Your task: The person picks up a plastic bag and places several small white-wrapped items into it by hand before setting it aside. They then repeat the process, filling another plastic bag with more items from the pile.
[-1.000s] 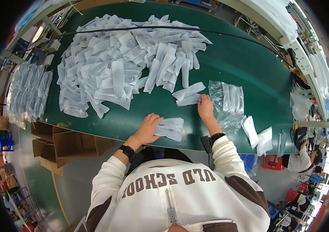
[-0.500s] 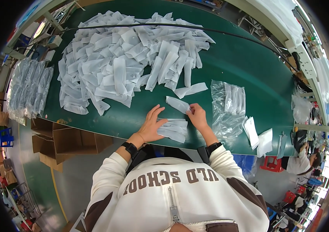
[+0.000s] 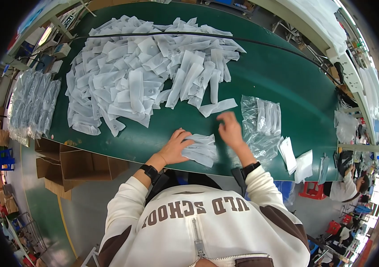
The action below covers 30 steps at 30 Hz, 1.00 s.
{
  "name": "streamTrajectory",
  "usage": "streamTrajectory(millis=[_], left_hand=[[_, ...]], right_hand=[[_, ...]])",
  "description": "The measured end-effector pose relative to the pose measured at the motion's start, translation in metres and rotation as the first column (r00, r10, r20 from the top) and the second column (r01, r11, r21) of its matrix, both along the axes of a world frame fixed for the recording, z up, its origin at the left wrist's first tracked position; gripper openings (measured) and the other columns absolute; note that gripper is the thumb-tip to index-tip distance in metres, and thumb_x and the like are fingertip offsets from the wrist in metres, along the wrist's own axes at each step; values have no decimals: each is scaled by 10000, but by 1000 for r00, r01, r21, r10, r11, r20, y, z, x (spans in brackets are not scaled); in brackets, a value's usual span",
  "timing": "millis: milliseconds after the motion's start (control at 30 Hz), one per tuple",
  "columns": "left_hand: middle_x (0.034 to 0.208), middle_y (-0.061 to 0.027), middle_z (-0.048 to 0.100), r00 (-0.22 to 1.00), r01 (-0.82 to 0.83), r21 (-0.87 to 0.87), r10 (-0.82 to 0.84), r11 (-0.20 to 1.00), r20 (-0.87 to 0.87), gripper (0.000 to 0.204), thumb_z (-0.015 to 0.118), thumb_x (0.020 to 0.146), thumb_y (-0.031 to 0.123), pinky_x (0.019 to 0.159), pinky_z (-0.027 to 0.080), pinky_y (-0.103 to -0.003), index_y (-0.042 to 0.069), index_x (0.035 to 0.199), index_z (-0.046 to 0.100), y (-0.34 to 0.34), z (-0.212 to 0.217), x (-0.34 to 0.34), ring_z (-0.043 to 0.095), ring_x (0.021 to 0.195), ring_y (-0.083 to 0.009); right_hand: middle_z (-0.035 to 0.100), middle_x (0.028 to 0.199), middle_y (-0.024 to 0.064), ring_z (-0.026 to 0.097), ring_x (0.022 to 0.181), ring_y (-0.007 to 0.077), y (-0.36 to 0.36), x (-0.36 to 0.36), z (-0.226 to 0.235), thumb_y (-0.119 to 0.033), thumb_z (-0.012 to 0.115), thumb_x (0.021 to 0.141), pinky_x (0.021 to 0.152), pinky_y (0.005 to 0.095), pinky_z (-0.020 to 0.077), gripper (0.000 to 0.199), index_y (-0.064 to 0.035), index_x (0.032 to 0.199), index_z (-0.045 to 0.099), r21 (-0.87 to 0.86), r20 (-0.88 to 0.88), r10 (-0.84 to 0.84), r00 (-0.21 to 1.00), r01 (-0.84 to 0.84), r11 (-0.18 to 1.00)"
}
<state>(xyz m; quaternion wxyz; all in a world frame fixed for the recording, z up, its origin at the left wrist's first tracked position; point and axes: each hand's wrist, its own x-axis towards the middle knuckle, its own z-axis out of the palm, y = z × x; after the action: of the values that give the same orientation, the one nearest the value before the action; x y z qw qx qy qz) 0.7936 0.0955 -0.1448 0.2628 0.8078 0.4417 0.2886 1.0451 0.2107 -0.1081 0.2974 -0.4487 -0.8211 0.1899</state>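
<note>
Near the table's front edge lies a small stack of frosted white packets (image 3: 201, 150), long and narrow. My left hand (image 3: 174, 147) grips the left end of this stack, fingers and thumb closed about it. To the right and slightly beyond, my right hand (image 3: 231, 132) hovers over the table, its fingers curled and smeared by motion; no packet shows in it. Just past that hand lies a single frosted packet (image 3: 218, 107). A clear plastic bag (image 3: 260, 140) with several packets (image 3: 269, 116) in it rests right of my right hand.
A large heap of frosted packets (image 3: 122, 75) covers the far left of the green table (image 3: 283, 84). A black cable (image 3: 269, 43) crosses above it. White packets (image 3: 288, 154) lie at the right. Filled clear bags (image 3: 33, 104) sit at the left edge, cardboard boxes (image 3: 85, 167) below.
The packet my right hand held is no longer between its fingers; the stack under my left hand looks fuller. My right hand has lifted away, and my left fingers have drawn together.
</note>
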Motion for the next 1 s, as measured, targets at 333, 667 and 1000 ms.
streamTrajectory(millis=[333, 667, 1000], left_hand=[[1371, -165, 430, 999, -19, -76, 21, 997, 26, 720, 837, 597, 231, 1144, 299, -494, 55, 1237, 557, -4, -1, 9, 340, 1323, -401], [1509, -225, 281, 994, -44, 93, 53, 995, -98, 661, 848, 594, 301, 1152, 183, -613, 81, 1172, 615, 13, 33, 9, 131, 1455, -460], [1369, -197, 389, 998, 66, -3, -66, 998, -7, 669, 858, 570, 260, 1116, 313, -525, 85, 1160, 593, 24, -1, 9, 306, 1343, -447]], right_hand=[[621, 949, 200, 610, 842, 412, 24, 12, -34, -61, 708, 795, 716, 451, 492, 213, 19, 968, 612, -108, 118, -64, 991, 77, 991], [586, 851, 191, 601, 804, 411, -23, -7, -16, -121, 689, 838, 714, 478, 485, 139, -1, 857, 622, -300, -4, 193, 981, -185, 936], [557, 1171, 206, 546, 1088, 411, -26, -6, 20, -358, 775, 766, 908, 478, 458, 569, -43, 1201, 587, -124, 192, 278, 941, -258, 958]])
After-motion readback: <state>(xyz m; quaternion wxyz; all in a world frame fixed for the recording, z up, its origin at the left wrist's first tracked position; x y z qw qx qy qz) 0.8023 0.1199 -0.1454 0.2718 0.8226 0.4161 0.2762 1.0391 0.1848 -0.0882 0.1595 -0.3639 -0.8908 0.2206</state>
